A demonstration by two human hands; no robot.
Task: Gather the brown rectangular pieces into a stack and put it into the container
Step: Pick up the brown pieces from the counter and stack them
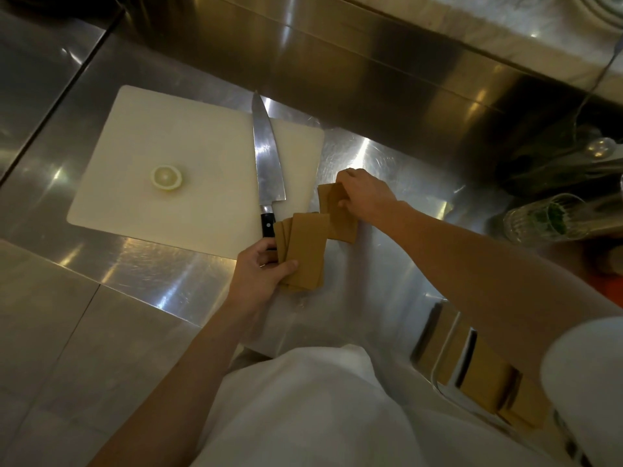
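Brown pieces [305,251] fanned in left hand [259,276], knife [266,160] beside

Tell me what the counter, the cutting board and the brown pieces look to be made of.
Counter: brushed stainless steel, by its grey sheen, fine scratches and streaky light glare.
Cutting board: probably matte plastic; cream-white, smooth, rounded corners, no wood grain.
Brown pieces: thin, flat, matte tan sheets, fanned in the left hand; possibly paper or card, though the picture cannot settle it.
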